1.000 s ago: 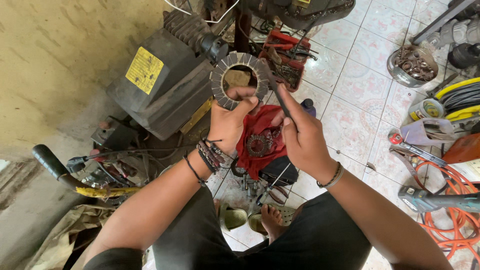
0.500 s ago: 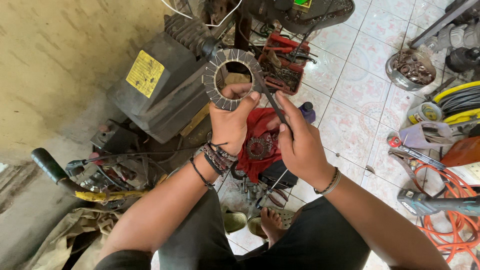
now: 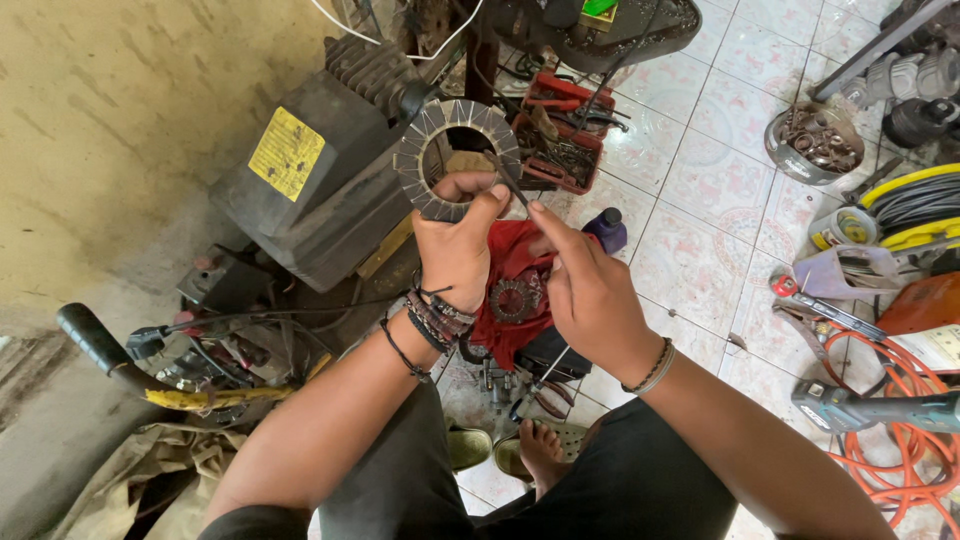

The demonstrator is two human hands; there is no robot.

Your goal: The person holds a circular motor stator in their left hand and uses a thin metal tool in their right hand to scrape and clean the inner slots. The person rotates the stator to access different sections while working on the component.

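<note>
My left hand [image 3: 458,248] grips a grey metal ring with slotted teeth [image 3: 415,160], a stator core, held up at chest height by its lower edge. My right hand [image 3: 590,290] pinches a thin dark tool [image 3: 507,180] whose tip reaches into the ring's inner edge at its right side. Beneath both hands lies a red cloth [image 3: 505,262] with a small toothed disc [image 3: 513,300] on it. Dark bracelets wrap my left wrist and a thin bangle sits on my right wrist.
A dark grey motor casing with a yellow label [image 3: 300,190] stands to the left. A red tool tray [image 3: 560,135] sits behind the ring. To the right are a bowl of metal parts [image 3: 815,145], a yellow cable reel [image 3: 905,205] and an orange hose [image 3: 900,400]. My bare foot [image 3: 545,450] rests on the tiled floor.
Both hands and the ring have shifted slightly up and left in view. The thin tool's tip has moved from the ring's right edge further into its inner side.
</note>
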